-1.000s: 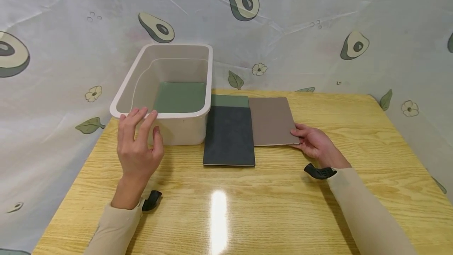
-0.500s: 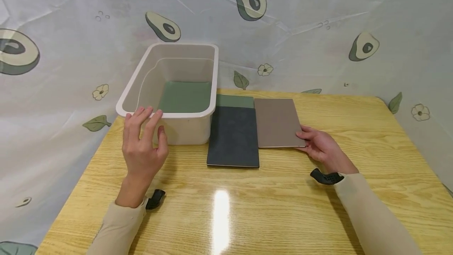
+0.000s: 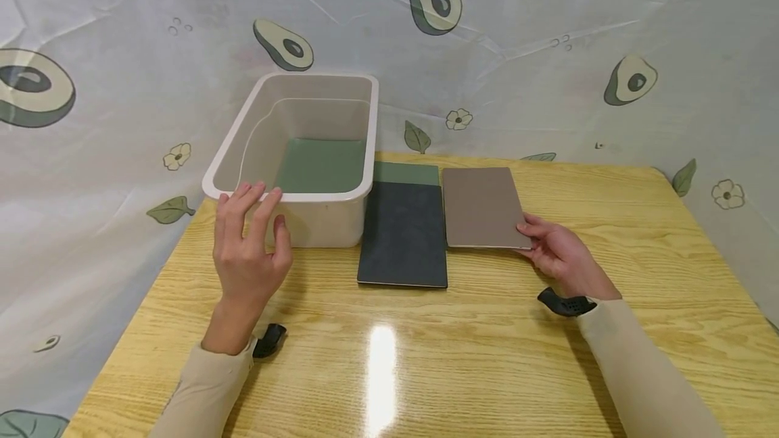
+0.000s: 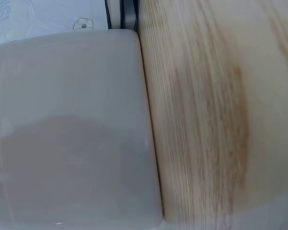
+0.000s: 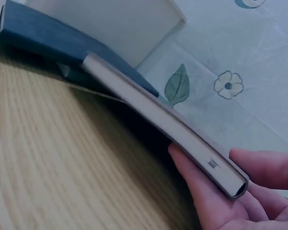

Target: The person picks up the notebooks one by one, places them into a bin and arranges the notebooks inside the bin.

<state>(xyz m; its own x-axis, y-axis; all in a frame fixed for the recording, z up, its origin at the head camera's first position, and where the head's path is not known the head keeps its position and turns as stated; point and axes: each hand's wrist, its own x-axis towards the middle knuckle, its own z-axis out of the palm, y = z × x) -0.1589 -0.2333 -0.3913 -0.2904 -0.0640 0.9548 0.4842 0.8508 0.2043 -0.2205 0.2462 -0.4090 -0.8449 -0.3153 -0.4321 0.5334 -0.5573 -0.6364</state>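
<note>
My right hand (image 3: 562, 259) pinches a brown hardcover notebook (image 3: 483, 208) at its near right corner, thumb on top and fingers beneath. The right wrist view shows this notebook (image 5: 163, 120) tilted, its right side raised off the wood. To its left lies a dark navy notebook (image 3: 403, 235), partly covering a green notebook (image 3: 406, 173). My left hand (image 3: 249, 255) rests its fingertips on the near rim of a white plastic bin (image 3: 316, 222), fingers loosely bent. Another green cover (image 3: 322, 166) lies flat on the bin's floor.
The wooden table (image 3: 475, 357) reaches back to a hanging cloth (image 3: 523, 86) printed with avocados and leaves. The bin's side wall (image 4: 72, 120) fills much of the left wrist view. The navy notebook (image 5: 52, 38) stands close beside the bin.
The brown notebook has shifted slightly right, away from the navy one, and its near edge has risen. The left hand stays at the bin's rim. The head view has turned slightly.
</note>
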